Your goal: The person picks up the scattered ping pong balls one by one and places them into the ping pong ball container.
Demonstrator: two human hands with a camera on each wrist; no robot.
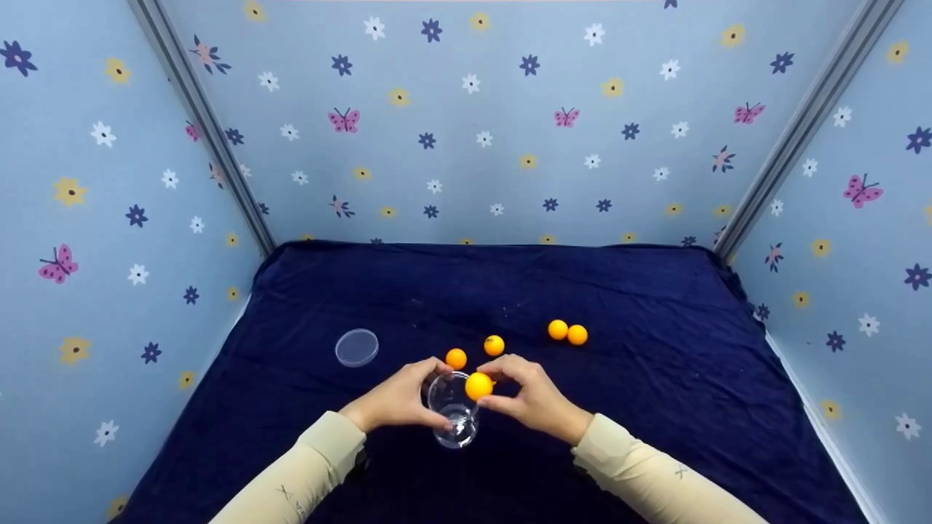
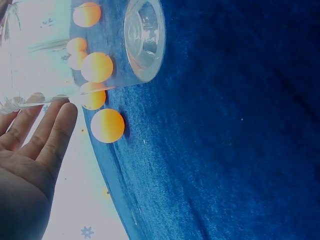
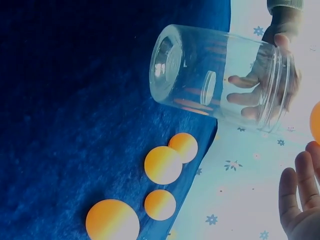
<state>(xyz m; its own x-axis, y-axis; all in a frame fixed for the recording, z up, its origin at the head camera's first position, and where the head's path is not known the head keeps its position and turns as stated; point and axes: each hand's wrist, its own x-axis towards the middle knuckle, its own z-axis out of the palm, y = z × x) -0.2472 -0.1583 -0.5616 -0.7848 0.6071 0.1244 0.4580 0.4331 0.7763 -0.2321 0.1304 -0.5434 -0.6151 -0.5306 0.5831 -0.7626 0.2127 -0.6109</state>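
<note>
My left hand (image 1: 397, 398) grips a clear jar (image 1: 453, 411) around its mouth end, thumb on the near side. The mouth faces up toward the head camera. Between thumb and fingers, my right hand (image 1: 535, 397) pinches an orange ping-pong ball (image 1: 479, 386) right beside the jar's rim. In the right wrist view the jar (image 3: 200, 75) shows no ball inside; orange patches appear through its wall. Just beyond the hands lie a ping-pong ball (image 1: 456, 358) and another ball (image 1: 494, 345). A bit of orange behind the right fingers is mostly hidden.
A clear round lid (image 1: 357, 348) lies left of the hands on the dark blue cloth (image 1: 655, 437). Farther right, two ping-pong balls (image 1: 558, 330) sit side by side. Flower-patterned walls (image 1: 502, 124) enclose the cloth-covered surface at the back and both sides.
</note>
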